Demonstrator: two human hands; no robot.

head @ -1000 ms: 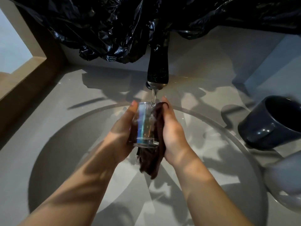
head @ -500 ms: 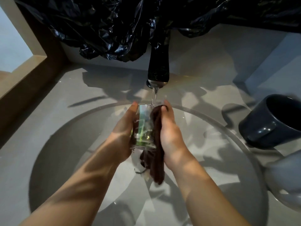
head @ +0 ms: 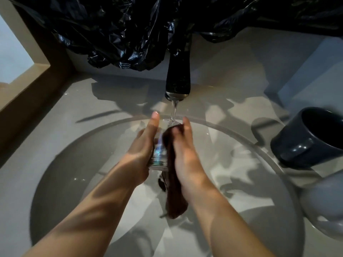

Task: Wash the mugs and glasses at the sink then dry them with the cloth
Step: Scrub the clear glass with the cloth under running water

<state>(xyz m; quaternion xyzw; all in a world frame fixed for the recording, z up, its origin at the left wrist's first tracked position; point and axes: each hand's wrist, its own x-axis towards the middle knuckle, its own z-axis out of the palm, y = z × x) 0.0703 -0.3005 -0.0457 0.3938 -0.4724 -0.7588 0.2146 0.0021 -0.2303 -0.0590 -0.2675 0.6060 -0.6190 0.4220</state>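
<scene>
1. Round grey sink basin (head: 61,182) is noted across the centre and lower frame, set in a grey counter (head: 78,108).
2. Crumpled black plastic sheeting (head: 120,34) is seen along the top edge.
3. Dark blue mug (head: 311,140) is found on its side at the right edge, on the basin rim. A pale mug (head: 326,204) is partly seen below it.
4. Black faucet (head: 178,75) is placed at upper centre, with a thin water stream (head: 174,112) falling onto the glass rim.
5. Brown cloth (head: 174,193) is pressed to the glass by the right hand (head: 185,154), thumb curled over its top. Its tail hangs below.
6. Clear glass (head: 158,153) is held at frame centre over the basin, gripped by the left hand (head: 143,151).
</scene>
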